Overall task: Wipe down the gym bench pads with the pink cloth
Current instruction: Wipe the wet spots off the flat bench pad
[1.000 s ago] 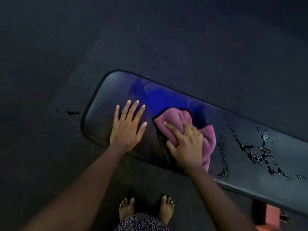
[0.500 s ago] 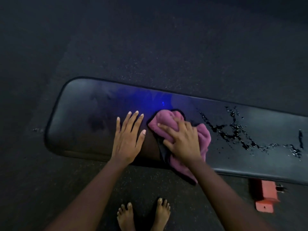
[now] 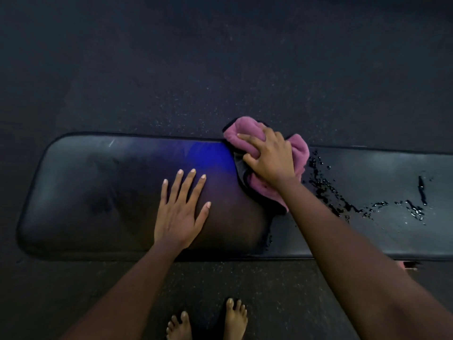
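Observation:
A long black bench pad (image 3: 81,192) runs across the view from left to right. My right hand (image 3: 269,155) grips a bunched pink cloth (image 3: 300,150) at the pad's far edge, fingers curled into the fabric. Part of the cloth hangs over that far edge. My left hand (image 3: 181,207) rests flat on the pad near its front edge, fingers spread. Dark wet droplets (image 3: 326,190) streak the pad to the right of the cloth.
Dark speckled rubber floor (image 3: 220,69) surrounds the bench. My bare feet (image 3: 208,320) stand just in front of the pad. A small piece of an orange-pink part (image 3: 408,265) shows under the pad's front edge at the right.
My right hand has pushed the cloth away from me, from the pad's middle to its far edge. My left hand stays flat on the pad. The view has shifted lower.

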`<action>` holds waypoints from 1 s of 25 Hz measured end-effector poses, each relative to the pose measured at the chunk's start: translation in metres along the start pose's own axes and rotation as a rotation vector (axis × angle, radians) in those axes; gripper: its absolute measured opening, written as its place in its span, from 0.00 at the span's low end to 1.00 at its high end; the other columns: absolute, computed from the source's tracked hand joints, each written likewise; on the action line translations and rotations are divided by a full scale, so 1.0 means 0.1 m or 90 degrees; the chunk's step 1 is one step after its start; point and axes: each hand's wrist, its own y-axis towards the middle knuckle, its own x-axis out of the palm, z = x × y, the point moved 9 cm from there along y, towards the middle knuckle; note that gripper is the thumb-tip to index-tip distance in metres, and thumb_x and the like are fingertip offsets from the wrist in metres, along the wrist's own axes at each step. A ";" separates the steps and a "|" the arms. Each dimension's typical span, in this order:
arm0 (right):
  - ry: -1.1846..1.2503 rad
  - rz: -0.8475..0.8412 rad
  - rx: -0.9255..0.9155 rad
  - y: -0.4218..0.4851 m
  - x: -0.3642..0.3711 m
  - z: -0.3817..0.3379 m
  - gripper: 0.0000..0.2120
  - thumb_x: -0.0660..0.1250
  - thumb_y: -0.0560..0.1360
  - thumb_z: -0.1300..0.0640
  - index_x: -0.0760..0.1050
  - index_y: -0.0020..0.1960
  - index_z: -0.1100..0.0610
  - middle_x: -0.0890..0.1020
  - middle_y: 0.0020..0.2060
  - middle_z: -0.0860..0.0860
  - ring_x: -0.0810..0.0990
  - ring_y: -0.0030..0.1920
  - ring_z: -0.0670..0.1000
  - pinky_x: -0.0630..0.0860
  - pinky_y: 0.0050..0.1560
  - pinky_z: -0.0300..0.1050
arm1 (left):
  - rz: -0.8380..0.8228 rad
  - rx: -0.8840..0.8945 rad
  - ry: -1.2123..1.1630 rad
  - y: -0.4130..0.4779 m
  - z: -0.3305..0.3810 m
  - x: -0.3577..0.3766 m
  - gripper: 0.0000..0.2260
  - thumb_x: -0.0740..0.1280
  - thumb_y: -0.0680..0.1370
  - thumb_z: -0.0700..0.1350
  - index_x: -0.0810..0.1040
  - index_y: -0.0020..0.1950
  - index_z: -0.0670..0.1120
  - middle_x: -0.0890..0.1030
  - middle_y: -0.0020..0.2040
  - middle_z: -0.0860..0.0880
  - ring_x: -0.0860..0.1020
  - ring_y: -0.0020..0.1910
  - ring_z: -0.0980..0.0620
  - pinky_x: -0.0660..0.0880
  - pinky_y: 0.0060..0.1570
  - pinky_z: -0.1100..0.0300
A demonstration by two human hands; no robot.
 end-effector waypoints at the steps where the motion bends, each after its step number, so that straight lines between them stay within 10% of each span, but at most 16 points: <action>1: 0.000 0.006 -0.003 -0.20 -0.01 0.01 0.22 0.57 0.70 0.44 0.70 0.64 0.39 0.70 0.65 0.53 0.72 0.55 0.58 0.69 0.50 0.52 | -0.002 -0.001 -0.003 0.00 0.01 -0.01 0.27 0.47 0.78 0.59 0.54 0.76 0.51 0.60 0.76 0.45 0.54 0.75 0.46 0.46 0.72 0.46; 12: 0.033 -0.007 -0.102 -2.11 0.04 0.15 0.24 0.62 0.65 0.42 0.69 0.61 0.37 0.75 0.62 0.51 0.75 0.54 0.57 0.74 0.47 0.53 | -0.029 -0.027 -0.068 -0.05 0.16 -0.01 0.29 0.43 0.77 0.61 0.53 0.76 0.49 0.55 0.77 0.46 0.45 0.76 0.49 0.41 0.73 0.47; 25: 0.022 -0.034 -0.021 -0.21 -0.20 1.69 0.21 0.63 0.70 0.45 0.73 0.63 0.40 0.71 0.63 0.56 0.72 0.56 0.59 0.70 0.56 0.55 | -0.056 0.065 -0.101 0.36 1.81 0.18 0.27 0.38 0.77 0.60 0.45 0.75 0.52 0.51 0.78 0.49 0.42 0.76 0.51 0.36 0.73 0.50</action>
